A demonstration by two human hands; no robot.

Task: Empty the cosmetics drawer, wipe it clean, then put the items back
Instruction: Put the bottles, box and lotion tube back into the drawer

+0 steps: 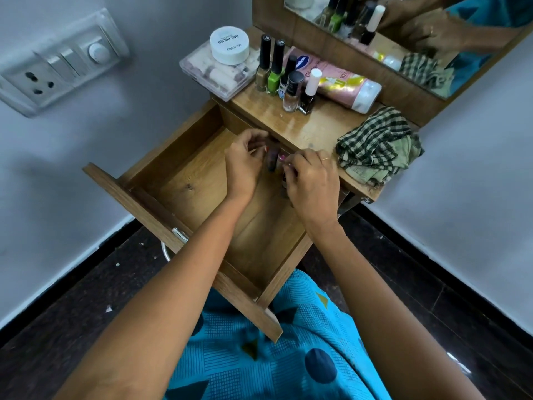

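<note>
- Your drawer [184, 180] is pulled out, a shallow wooden box with a smooth grained floor — mostly bare, save for a few small bottles [274, 158] bunched at its far right end.
- Your left hand [245, 163] curls over those bottles from the left, fingers bent; whether it is actually gripping one, you cannot tell.
- Your right hand [313, 183], with a ring on one finger, pinches at something small and pinkish among the bottles; the motion blur hides what it is.
- On the glossy wooden tabletop [314, 125] stand five nail polishes [284, 79] in a tight cluster — tall black caps, one white cap, glass bodies in gold, green, clear and black.
- Behind them lies a pink tube [340, 85] on its side, with a white cap.
- A clear plastic case [213, 70] holds pale rolled items; a round white jar [229, 45] sits on its lid.
- A crumpled checked cloth [377, 148], green and cream, rests at the tabletop's right edge.
</note>
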